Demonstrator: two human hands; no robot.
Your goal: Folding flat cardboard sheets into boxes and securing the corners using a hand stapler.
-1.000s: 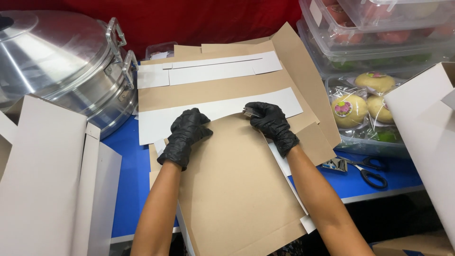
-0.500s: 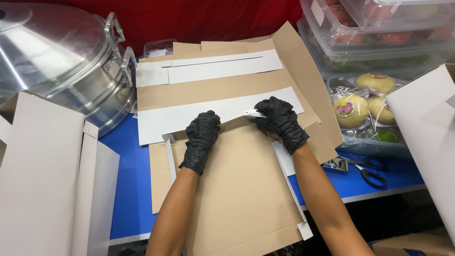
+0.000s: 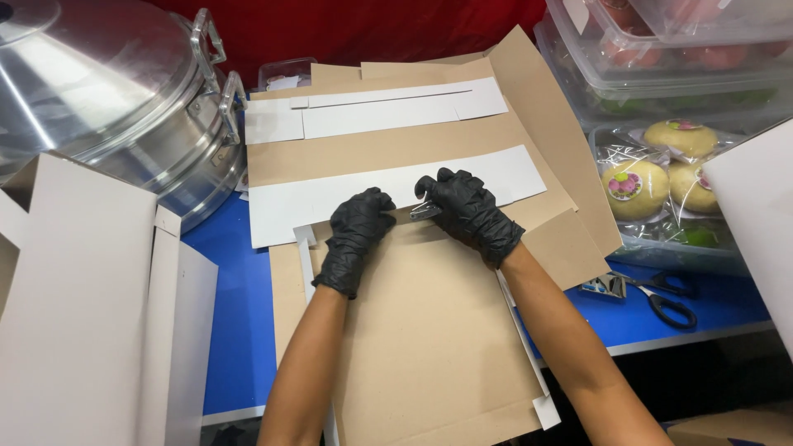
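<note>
Both hands wear black gloves. My left hand (image 3: 357,235) presses, fingers curled, on the far edge of a flat brown cardboard sheet (image 3: 429,347) that lies on the blue table. My right hand (image 3: 467,211) grips a small silver stapler (image 3: 424,211) at that same edge, right beside the left hand. Beneath and beyond the sheet lie more flattened box blanks (image 3: 396,153), brown with white flaps.
A large metal steamer pot (image 3: 107,107) stands at the back left. Folded white cardboard (image 3: 91,314) rises at the near left. Clear tubs (image 3: 661,74) and wrapped round buns (image 3: 652,169) sit at right, with black-handled scissors (image 3: 665,297) and more white cardboard (image 3: 756,215).
Both hands have slid a little to the right along the sheet's far edge and come closer together. The brown sheet has shifted slightly with them.
</note>
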